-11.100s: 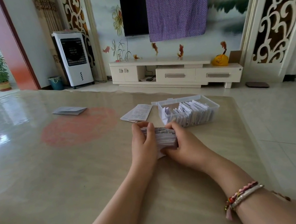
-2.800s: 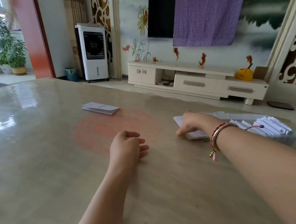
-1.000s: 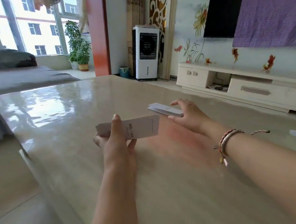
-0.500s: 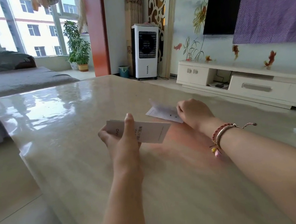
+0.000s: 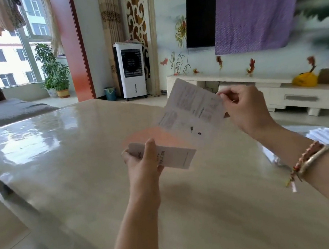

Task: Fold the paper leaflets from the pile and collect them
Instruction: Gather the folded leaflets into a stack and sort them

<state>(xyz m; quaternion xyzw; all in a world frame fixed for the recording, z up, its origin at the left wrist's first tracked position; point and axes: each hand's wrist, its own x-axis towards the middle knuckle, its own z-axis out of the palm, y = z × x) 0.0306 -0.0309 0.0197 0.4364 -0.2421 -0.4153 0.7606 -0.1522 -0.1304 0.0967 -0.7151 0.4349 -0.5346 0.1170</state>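
My left hand (image 5: 142,163) grips a folded white leaflet (image 5: 175,159) above the table, thumb on top of it. My right hand (image 5: 244,110) pinches the right edge of an unfolded printed leaflet (image 5: 189,110) and holds it up in the air, tilted, just beyond the folded one. A clear plastic box (image 5: 328,142) with several folded leaflets standing in it sits at the right, partly hidden behind my right forearm and blurred.
The glossy beige table (image 5: 68,160) has a faint red round mark (image 5: 146,135) under the papers; its left edge drops to the floor. Beyond stand a white TV cabinet (image 5: 283,94), an air cooler (image 5: 132,69) and potted plants (image 5: 56,76).
My right hand has lifted the unfolded leaflet off the table into the air. My left hand still holds the folded leaflet. The view has swung right, showing the box again.
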